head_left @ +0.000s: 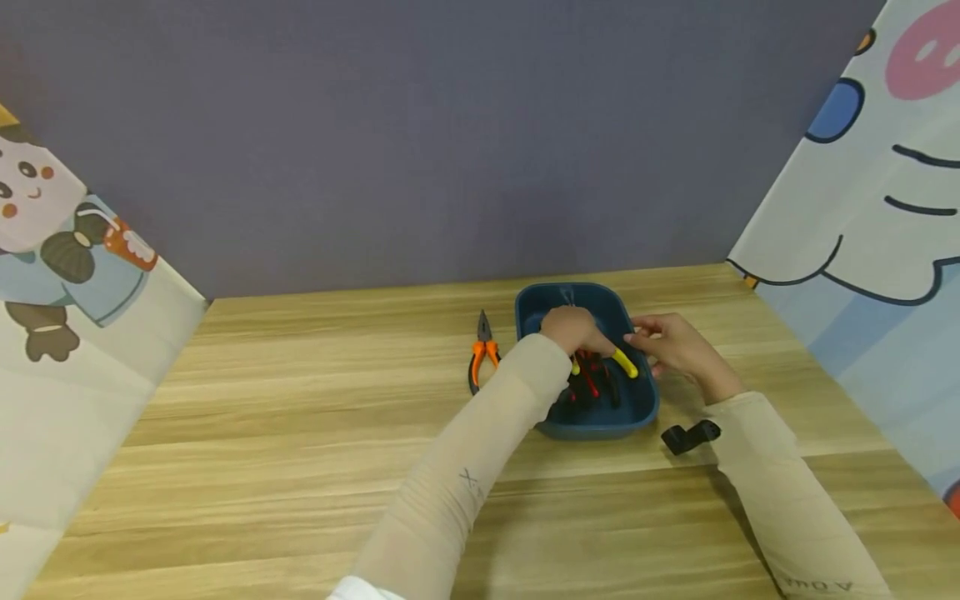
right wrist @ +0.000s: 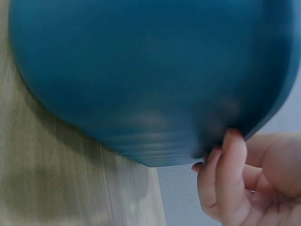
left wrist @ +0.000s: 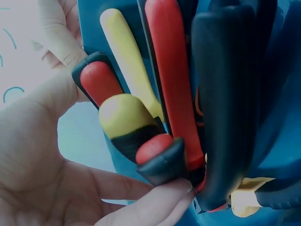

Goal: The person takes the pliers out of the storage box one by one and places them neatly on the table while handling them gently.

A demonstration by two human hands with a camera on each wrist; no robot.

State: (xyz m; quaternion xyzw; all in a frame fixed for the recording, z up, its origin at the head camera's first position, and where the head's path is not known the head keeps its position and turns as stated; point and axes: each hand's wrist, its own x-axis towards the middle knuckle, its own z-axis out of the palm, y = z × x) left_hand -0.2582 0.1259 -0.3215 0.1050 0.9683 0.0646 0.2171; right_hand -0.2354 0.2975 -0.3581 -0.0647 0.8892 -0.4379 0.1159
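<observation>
A dark blue bin (head_left: 647, 408) stands on the table, holding several tools with red, black and yellow handles. My left hand (head_left: 573, 327) reaches into it. In the left wrist view, that hand's thumb and fingers curl round red-and-black tool handles (left wrist: 162, 160), with a yellow-and-black handle end (left wrist: 126, 115) between them. The tool's heads are hidden. Along the bin's right side, my right hand (head_left: 678, 350) pinches the rim between thumb and fingers. Orange-and-black-handled pliers (head_left: 483, 346) lie on the table left of the bin, partly covered by the left sleeve.
The wooden table (head_left: 300, 400) meets a grey panel (head_left: 450, 150) at the back. Printed cartoon sheets (head_left: 862, 200) flank both sides. A small black device (head_left: 690, 436) sits by the right sleeve. A yellow handle (head_left: 625, 362) leans toward the bin's right wall.
</observation>
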